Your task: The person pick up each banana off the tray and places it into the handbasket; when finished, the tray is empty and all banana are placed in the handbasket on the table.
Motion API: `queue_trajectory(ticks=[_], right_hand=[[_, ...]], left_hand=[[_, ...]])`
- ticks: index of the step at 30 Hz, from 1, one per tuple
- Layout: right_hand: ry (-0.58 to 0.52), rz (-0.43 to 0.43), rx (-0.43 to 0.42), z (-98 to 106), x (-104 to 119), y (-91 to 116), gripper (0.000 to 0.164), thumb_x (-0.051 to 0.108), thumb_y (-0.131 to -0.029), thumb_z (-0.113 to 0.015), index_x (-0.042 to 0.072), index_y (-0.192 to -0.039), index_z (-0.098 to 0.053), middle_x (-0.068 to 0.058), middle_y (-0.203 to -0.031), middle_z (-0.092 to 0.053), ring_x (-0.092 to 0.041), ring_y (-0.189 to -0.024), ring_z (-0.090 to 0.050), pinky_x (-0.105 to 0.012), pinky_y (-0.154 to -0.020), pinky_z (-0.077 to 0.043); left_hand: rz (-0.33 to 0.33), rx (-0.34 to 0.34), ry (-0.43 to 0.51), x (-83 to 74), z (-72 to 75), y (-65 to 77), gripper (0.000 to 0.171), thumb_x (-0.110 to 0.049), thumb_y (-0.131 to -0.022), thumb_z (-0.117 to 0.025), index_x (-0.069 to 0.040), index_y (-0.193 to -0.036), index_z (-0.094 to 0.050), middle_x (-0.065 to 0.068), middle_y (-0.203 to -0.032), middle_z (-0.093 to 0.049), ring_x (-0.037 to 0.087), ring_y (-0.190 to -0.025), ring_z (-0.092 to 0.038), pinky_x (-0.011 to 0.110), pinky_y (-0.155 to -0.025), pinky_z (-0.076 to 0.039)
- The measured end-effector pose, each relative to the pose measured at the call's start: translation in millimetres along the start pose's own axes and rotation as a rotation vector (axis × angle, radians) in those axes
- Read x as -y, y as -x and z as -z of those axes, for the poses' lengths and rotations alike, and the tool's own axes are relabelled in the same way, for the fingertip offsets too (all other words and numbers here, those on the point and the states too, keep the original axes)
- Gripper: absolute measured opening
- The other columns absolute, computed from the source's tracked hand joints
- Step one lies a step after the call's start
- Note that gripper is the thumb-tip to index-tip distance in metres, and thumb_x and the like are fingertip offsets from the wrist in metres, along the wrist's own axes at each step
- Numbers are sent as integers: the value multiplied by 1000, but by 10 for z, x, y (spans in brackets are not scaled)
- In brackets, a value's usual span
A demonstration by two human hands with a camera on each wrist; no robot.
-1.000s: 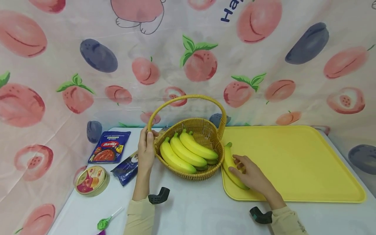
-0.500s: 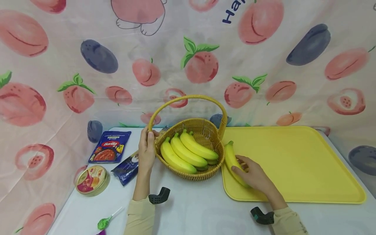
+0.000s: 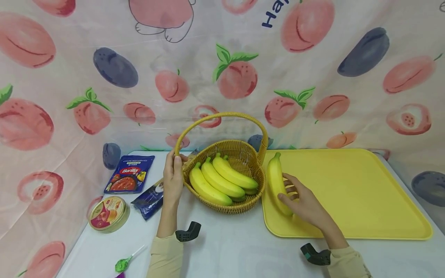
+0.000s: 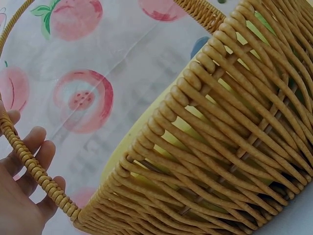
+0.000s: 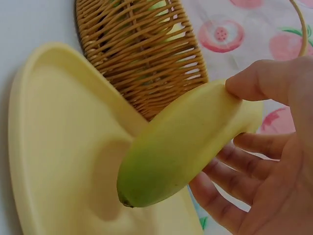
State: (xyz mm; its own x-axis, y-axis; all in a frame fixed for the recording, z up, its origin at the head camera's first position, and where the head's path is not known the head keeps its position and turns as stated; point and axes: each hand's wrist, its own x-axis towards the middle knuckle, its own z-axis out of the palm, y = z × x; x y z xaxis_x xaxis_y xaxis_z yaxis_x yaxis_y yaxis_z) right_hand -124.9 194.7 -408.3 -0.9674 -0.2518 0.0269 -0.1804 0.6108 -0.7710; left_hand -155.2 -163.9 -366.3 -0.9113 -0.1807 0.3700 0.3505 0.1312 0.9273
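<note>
My right hand (image 3: 305, 201) pinches a yellow banana (image 3: 276, 179) between thumb and fingers, just right of the basket and over the tray's left end. In the right wrist view the banana (image 5: 181, 142) is lifted, its greenish tip angled down, with a shadow on the yellow tray (image 5: 58, 147) below. My left hand (image 3: 173, 175) holds the handle (image 3: 222, 114) of a wicker basket (image 3: 229, 209) near its left base. Behind that handle, in the left wrist view, the fingers (image 4: 41, 152) are bent. Several bananas (image 3: 222, 183) lie side by side inside the basket.
The yellow tray (image 3: 354, 193) covers the table's right side. On the left lie a blue Barilla pouch (image 3: 128, 175), a dark blue packet (image 3: 151, 200), a round tin (image 3: 108, 213) and a green lollipop (image 3: 122, 265). A fruit-print curtain (image 3: 194, 77) hangs behind the table.
My right hand has taken hold of the banana lying on the tray and raised it, turning it more upright. The left hand and basket stay in place.
</note>
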Motion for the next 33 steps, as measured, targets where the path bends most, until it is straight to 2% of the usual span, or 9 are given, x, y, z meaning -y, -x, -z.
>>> queue_trajectory(ticks=[6,13,19,22,26,29,31,33], right_hand=[[-10,102,-11,20,72,12,63,29,-92,-62,13,-145,-32,-8,-125,-53,-19,-107,-54,-30,-85,-48],[-34,223,-3,-11,140,40,63,22,-91,-64,22,-145,-33,1,-123,-53,-13,-109,-50,-29,-87,-47],[15,336,-25,-47,174,31,63,14,-87,-68,22,-143,-38,6,-113,-55,-10,-103,-52,-29,-85,-47],[27,348,-41,-43,198,19,61,15,-87,-68,23,-142,-41,7,-114,-55,-7,-103,-51,-28,-84,-47],[23,340,-55,-48,222,7,58,16,-87,-68,23,-140,-44,8,-117,-55,-5,-102,-50,-25,-83,-45],[15,322,-59,-72,250,-39,55,19,-88,-68,24,-139,-46,8,-115,-56,-5,-99,-50,-24,-81,-44],[15,308,-57,-97,285,-88,54,22,-88,-67,26,-138,-46,10,-115,-56,-5,-97,-49,-24,-80,-44],[21,292,-53,-120,339,-138,53,24,-88,-67,26,-138,-47,10,-115,-56,-5,-96,-49,-25,-80,-44]], left_hand=[[7,-3,-1,-14,-5,1,39,-15,-104,-32,4,-137,-38,30,-109,-49,32,-107,-45,39,-97,-33],[7,3,-12,2,-1,3,39,-14,-104,-31,5,-137,-38,30,-108,-49,27,-103,-46,48,-98,-33],[-4,-12,-19,153,20,-10,37,-17,-104,-32,-2,-137,-41,24,-106,-52,19,-100,-48,40,-95,-35],[-18,-21,-9,269,33,-27,37,-20,-104,-32,-6,-136,-43,20,-107,-52,17,-101,-48,39,-96,-35],[-20,-21,-19,327,27,-28,37,-24,-104,-33,-10,-137,-43,17,-106,-53,16,-102,-48,34,-95,-35],[-16,-16,-27,284,23,-36,37,-23,-104,-32,-11,-137,-43,18,-106,-53,21,-101,-47,32,-93,-34],[-9,-11,-29,191,19,-35,37,-20,-104,-32,-7,-137,-42,22,-107,-53,25,-101,-47,34,-93,-35],[-11,-11,-22,183,15,-44,38,-20,-104,-32,-5,-137,-42,22,-106,-53,25,-101,-47,36,-93,-34]])
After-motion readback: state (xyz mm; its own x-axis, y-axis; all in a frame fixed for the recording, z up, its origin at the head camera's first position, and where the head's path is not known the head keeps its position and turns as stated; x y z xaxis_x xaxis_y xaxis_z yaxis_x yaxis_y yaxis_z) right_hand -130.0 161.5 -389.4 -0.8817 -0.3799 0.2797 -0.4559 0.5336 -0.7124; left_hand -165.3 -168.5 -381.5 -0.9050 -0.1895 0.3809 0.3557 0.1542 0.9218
